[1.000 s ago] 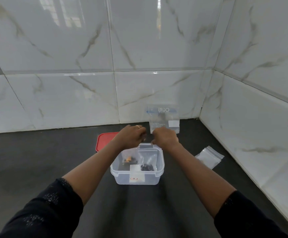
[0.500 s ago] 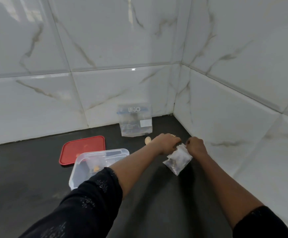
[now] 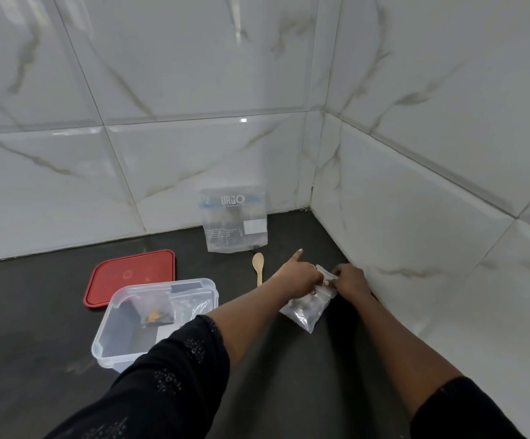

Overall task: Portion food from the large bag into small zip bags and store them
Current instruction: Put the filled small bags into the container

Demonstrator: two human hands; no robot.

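**Both grips on the mouth of a small zip bag**

The left grip [image 3: 301, 275] and right grip [image 3: 350, 280] met at the top of a small zip bag [image 3: 305, 313], each pinching its upper edge. The left forefinger stuck out straight, away from the bag. The bag was clear and crumpled, with dark bits and a few paler ones gathered low in it. It slanted down from the grips onto the dark worktop [image 3: 289, 381], close to the tiled side wall. Just left of the left grip lay a wooden spoon [image 3: 258, 267]. Beyond that, the large bag [image 3: 235, 220], clear with white print, stood against the back wall. Well to the left sat an open clear tub [image 3: 105, 343] with filled bags inside, and a red lid [image 3: 130, 277] lay flat behind it.
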